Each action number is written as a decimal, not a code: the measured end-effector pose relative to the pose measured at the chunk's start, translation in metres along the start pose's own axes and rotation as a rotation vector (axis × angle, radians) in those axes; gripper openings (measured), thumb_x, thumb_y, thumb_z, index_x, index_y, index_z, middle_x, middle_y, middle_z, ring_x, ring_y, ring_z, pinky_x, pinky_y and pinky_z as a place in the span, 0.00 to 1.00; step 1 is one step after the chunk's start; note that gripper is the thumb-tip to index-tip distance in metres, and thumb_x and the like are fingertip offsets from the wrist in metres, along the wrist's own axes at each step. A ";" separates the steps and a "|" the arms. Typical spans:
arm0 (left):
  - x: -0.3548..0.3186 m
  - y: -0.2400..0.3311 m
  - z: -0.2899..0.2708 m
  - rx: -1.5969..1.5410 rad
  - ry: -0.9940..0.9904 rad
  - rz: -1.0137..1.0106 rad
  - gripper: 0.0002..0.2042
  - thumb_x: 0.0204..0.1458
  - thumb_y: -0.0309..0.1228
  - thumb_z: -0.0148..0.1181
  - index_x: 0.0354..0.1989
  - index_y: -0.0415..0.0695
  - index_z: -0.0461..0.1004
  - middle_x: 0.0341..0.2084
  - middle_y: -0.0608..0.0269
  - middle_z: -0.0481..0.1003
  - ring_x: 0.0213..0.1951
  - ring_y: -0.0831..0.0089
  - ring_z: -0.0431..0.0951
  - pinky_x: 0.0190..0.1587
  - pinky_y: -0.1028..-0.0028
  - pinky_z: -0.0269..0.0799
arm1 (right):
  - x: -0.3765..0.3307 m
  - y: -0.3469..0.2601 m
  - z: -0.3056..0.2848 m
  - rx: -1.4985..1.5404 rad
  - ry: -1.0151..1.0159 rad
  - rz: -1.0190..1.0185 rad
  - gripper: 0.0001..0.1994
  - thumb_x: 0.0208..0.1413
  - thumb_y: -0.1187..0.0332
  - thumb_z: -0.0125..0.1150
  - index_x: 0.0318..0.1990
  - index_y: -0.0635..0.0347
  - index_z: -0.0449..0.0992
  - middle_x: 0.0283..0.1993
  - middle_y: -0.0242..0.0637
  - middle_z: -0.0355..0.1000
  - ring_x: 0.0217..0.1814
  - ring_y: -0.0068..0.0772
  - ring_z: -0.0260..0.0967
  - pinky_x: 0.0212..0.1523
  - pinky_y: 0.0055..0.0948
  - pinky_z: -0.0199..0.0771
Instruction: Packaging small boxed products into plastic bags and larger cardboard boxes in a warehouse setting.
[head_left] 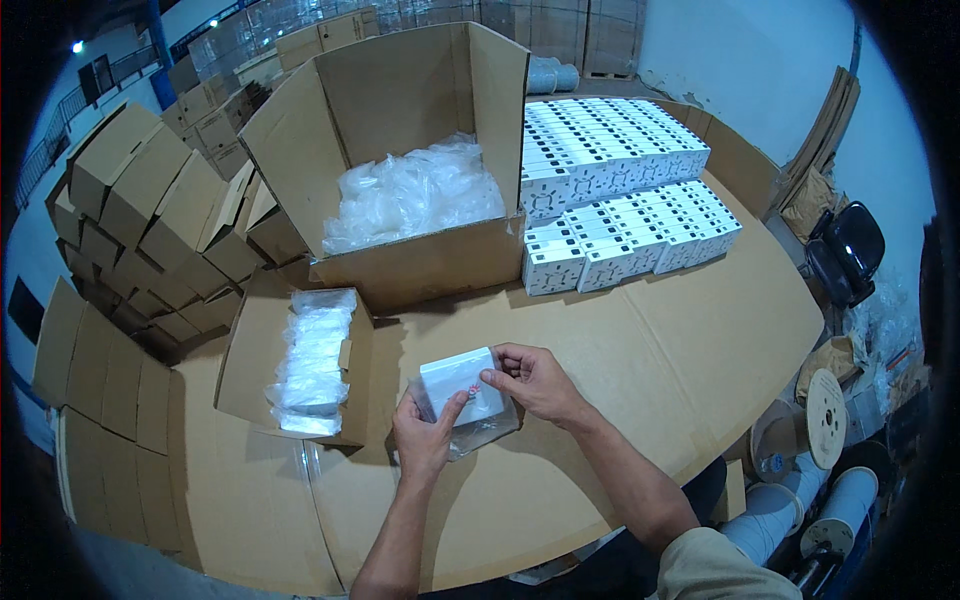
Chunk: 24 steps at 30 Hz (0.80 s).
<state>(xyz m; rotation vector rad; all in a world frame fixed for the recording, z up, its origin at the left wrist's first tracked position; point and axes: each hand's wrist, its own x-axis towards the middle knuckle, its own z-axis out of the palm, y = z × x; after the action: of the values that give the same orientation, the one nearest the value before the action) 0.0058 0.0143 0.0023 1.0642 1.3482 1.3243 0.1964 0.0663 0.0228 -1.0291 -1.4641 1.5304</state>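
Our left hand (424, 438) and right hand (540, 384) grasp a white box (447, 380) and clear bag (488, 430); bagged packs (318, 350) already line the left carton (250, 355), stacked boxes (630, 150) remain far right.

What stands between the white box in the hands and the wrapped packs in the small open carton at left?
The left hand holds the left side of the white box, with clear plastic showing at its left and near edges; farther left, the right wall of the small open carton rises. Nothing else visible stands between.
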 end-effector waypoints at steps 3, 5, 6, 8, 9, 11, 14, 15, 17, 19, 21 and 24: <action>0.001 -0.004 0.000 0.018 0.027 0.041 0.19 0.53 0.34 0.73 0.48 0.37 0.76 0.39 0.59 0.80 0.41 0.73 0.80 0.46 0.71 0.76 | 0.002 0.005 0.001 0.029 0.014 -0.032 0.15 0.64 0.71 0.62 0.56 0.68 0.75 0.47 0.34 0.78 0.48 0.21 0.75 0.51 0.24 0.77; 0.002 -0.007 -0.001 0.032 0.061 0.063 0.19 0.54 0.34 0.72 0.49 0.37 0.76 0.39 0.59 0.80 0.41 0.73 0.80 0.46 0.71 0.76 | 0.003 0.009 0.002 0.064 0.022 -0.066 0.16 0.64 0.71 0.62 0.57 0.68 0.75 0.47 0.35 0.78 0.48 0.21 0.75 0.51 0.25 0.77; 0.002 -0.007 -0.001 0.032 0.062 0.063 0.19 0.54 0.34 0.72 0.49 0.37 0.76 0.39 0.59 0.80 0.41 0.73 0.80 0.46 0.71 0.76 | 0.003 0.009 0.003 0.089 0.024 -0.087 0.16 0.65 0.71 0.62 0.57 0.68 0.75 0.47 0.35 0.78 0.48 0.21 0.75 0.51 0.25 0.77; 0.001 -0.006 0.000 0.038 0.070 0.062 0.20 0.54 0.35 0.73 0.51 0.38 0.76 0.39 0.60 0.80 0.41 0.74 0.79 0.46 0.72 0.76 | 0.003 0.010 0.005 0.114 0.025 -0.107 0.15 0.65 0.72 0.62 0.57 0.67 0.76 0.48 0.35 0.79 0.48 0.21 0.75 0.50 0.25 0.77; 0.000 -0.004 0.001 0.038 0.071 0.062 0.20 0.54 0.35 0.73 0.51 0.38 0.76 0.39 0.60 0.80 0.41 0.74 0.79 0.46 0.72 0.76 | 0.003 0.008 0.006 0.100 0.033 -0.121 0.15 0.65 0.71 0.61 0.56 0.68 0.76 0.47 0.36 0.79 0.48 0.22 0.75 0.50 0.25 0.78; -0.002 0.002 0.003 0.085 0.075 0.044 0.19 0.56 0.36 0.70 0.50 0.37 0.76 0.38 0.60 0.80 0.41 0.75 0.79 0.45 0.72 0.75 | 0.001 0.004 0.007 0.086 0.042 -0.134 0.14 0.65 0.71 0.61 0.55 0.68 0.77 0.46 0.36 0.79 0.47 0.22 0.75 0.50 0.25 0.78; -0.002 0.001 0.003 -0.013 0.089 0.041 0.16 0.62 0.38 0.63 0.48 0.36 0.78 0.37 0.61 0.80 0.42 0.76 0.78 0.46 0.73 0.74 | 0.000 -0.001 0.007 0.018 0.072 -0.098 0.12 0.66 0.71 0.59 0.52 0.69 0.79 0.43 0.38 0.80 0.47 0.23 0.77 0.50 0.25 0.78; -0.001 -0.001 0.001 -0.013 0.089 0.043 0.16 0.62 0.38 0.63 0.48 0.36 0.78 0.37 0.61 0.80 0.42 0.76 0.78 0.46 0.73 0.74 | -0.001 -0.003 0.008 0.055 0.079 -0.123 0.11 0.67 0.71 0.59 0.50 0.69 0.80 0.42 0.38 0.81 0.46 0.23 0.77 0.50 0.25 0.78; 0.002 -0.005 -0.003 -0.082 0.053 0.120 0.17 0.68 0.39 0.53 0.46 0.35 0.79 0.37 0.61 0.81 0.42 0.76 0.77 0.48 0.73 0.73 | -0.001 -0.004 0.009 0.093 0.085 -0.149 0.11 0.67 0.71 0.58 0.48 0.69 0.81 0.41 0.38 0.82 0.45 0.24 0.77 0.49 0.25 0.78; 0.001 0.002 -0.003 -0.058 0.039 0.154 0.18 0.69 0.39 0.50 0.46 0.35 0.79 0.38 0.61 0.81 0.42 0.76 0.77 0.48 0.73 0.73 | -0.002 -0.003 0.008 0.114 0.088 -0.191 0.11 0.68 0.71 0.56 0.49 0.69 0.80 0.43 0.39 0.81 0.46 0.24 0.77 0.50 0.25 0.78; -0.002 0.011 -0.003 -0.033 0.027 0.189 0.19 0.71 0.39 0.47 0.46 0.34 0.79 0.39 0.61 0.81 0.42 0.75 0.77 0.49 0.73 0.72 | -0.002 -0.001 0.007 0.148 0.065 -0.220 0.11 0.66 0.72 0.58 0.51 0.69 0.78 0.46 0.40 0.81 0.48 0.24 0.77 0.52 0.26 0.77; -0.003 0.018 -0.001 0.005 0.046 0.192 0.20 0.71 0.39 0.46 0.47 0.33 0.79 0.39 0.60 0.81 0.43 0.74 0.77 0.50 0.72 0.72 | -0.005 -0.009 0.010 0.172 0.011 -0.249 0.16 0.63 0.72 0.63 0.57 0.67 0.75 0.51 0.41 0.79 0.51 0.26 0.76 0.54 0.28 0.77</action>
<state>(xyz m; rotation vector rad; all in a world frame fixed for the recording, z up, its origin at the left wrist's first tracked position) 0.0048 0.0113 0.0205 1.1964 1.3092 1.4944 0.1889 0.0578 0.0326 -0.7247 -1.3697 1.4391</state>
